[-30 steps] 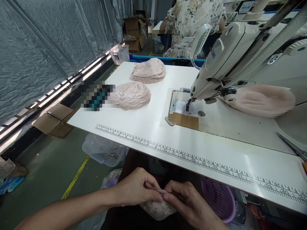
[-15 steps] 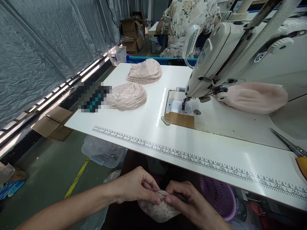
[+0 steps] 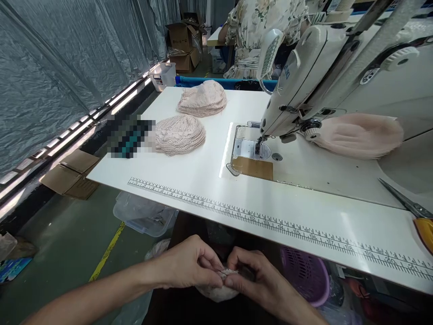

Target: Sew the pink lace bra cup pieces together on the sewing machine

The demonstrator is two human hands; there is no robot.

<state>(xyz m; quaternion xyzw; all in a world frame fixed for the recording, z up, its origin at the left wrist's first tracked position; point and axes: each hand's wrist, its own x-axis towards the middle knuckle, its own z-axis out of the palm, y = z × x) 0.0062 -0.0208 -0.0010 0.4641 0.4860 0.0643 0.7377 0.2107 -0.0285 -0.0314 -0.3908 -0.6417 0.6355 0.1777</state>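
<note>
Pinching away below the near edge of the table: the left hand (image 3: 194, 266) and right hand (image 3: 259, 282) have thumbs and forefingers closed on a small, pale, patterned piece of soft fabric (image 3: 218, 294), held between them over a dark lap. Fingertips are nearly meeting on its upper edge; the lower part hangs beneath, and can't really tell what the other fingers are doing. Just right of the hands, under the table, sits a round purple plastic basket with slots (image 3: 306, 277), and off left a clear plastic tub (image 3: 145, 214). Up top is a smooth white tabletop (image 3: 196, 174) with a black printed ruler scale (image 3: 243, 215) along the near side, plus dark-bladed scissors with yellow-orange handles (image 3: 404, 198) at far right. Further in, a white metal sewing machine (image 3: 304, 81) fills the right, with a blush-pink oval fabric piece (image 3: 361, 137) lying by it. Over left are two pinkish lace stacks, one scalloped-edged (image 3: 181, 135), one behind it (image 3: 203, 98). Way back there's a person in a floral top (image 3: 267, 22) and brown cardboard boxes (image 3: 184, 43).
</note>
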